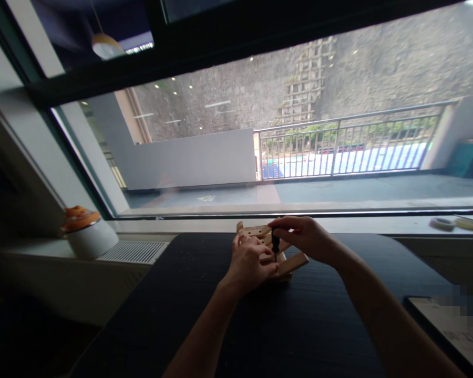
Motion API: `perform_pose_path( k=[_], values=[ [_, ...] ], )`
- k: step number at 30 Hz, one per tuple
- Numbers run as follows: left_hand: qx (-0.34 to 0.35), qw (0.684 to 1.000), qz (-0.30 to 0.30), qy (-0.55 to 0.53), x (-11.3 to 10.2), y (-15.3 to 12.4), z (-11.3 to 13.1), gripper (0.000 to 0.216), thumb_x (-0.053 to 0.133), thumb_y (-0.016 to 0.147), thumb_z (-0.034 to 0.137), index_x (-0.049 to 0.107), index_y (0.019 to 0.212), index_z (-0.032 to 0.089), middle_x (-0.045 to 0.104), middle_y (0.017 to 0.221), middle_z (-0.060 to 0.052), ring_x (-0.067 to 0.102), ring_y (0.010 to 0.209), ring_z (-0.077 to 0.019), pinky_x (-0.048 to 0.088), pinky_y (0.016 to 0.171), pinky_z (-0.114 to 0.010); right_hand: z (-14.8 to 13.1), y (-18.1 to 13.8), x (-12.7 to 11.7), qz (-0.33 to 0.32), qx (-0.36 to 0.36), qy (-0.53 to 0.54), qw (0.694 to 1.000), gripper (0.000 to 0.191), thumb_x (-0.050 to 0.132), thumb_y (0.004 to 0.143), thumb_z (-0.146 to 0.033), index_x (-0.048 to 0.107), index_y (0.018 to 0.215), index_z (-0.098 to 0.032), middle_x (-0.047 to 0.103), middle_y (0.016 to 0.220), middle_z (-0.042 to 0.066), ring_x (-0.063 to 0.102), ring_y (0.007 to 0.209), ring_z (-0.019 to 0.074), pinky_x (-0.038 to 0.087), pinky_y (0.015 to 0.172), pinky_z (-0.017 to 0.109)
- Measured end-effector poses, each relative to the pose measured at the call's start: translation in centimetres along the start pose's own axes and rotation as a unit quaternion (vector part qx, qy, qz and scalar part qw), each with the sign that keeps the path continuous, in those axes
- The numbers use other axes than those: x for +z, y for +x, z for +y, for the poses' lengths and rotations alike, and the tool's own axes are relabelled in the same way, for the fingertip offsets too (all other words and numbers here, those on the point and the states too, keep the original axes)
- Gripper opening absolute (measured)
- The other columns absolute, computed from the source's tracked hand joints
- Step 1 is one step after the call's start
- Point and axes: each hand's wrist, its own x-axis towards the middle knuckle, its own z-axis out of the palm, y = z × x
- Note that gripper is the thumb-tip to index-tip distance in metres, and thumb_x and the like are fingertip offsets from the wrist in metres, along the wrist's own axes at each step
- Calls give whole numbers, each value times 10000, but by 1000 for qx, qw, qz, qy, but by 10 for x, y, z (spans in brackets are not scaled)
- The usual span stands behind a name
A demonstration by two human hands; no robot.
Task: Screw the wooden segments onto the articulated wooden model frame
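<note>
A small wooden assembly (289, 263) of light slats with drilled holes rests on the dark table (319, 315) near its far edge. My left hand (249, 262) is closed round the near left part of the assembly and steadies it. My right hand (305, 236) reaches in from the right, fingers pinched on the top of a short black-handled screwdriver (275, 243). The screwdriver stands upright, its tip down on the wood. Both hands hide much of the assembly.
A white pot with an orange lid (87, 231) stands on the sill at left, beside a vent grille (133, 251). Two tape rolls (453, 224) lie on the sill at right. A board or tablet (449, 325) sits at the table's right edge. A large window lies ahead.
</note>
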Motion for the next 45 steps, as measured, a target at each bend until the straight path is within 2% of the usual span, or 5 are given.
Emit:
perform_pose_path(
  k=[9,17,23,35,45],
  values=[
    [30,996,-69,44,-7,-3,2,132,632,727,215,732,694,295,668,793,-10,538,973,-257,208,1059,-610,-4,0,5,26,8,-68,997,245,636,771,-359,713,920,-180,706,776,37,625,680,167,498,604,269],
    [23,984,-154,89,-18,-5,7,112,701,678,384,741,721,288,649,937,-17,478,1058,-287,147,1077,-582,-8,-5,11,50,16,-195,979,209,566,806,-396,620,831,-196,634,661,0,546,571,135,389,525,241],
    [11,985,-132,115,-12,-6,7,143,650,733,389,767,758,310,654,933,-51,473,1051,-312,166,1055,-587,-21,-11,8,-31,60,-289,955,242,395,891,-325,538,741,-198,623,642,23,530,564,145,313,525,251],
    [26,992,-100,71,-8,-9,1,148,667,706,279,713,566,259,654,702,-47,502,980,-308,171,1047,-591,-44,-14,35,-41,39,-391,919,170,398,911,-261,505,797,-193,587,629,15,521,556,143,224,513,256],
    [62,994,-88,-14,-19,-3,-11,171,687,728,410,735,813,269,681,957,-30,539,1037,-285,277,1039,-561,-56,-11,27,-83,48,-413,906,249,478,864,-331,629,731,-183,631,632,31,520,538,138,236,501,259]
  ],
)
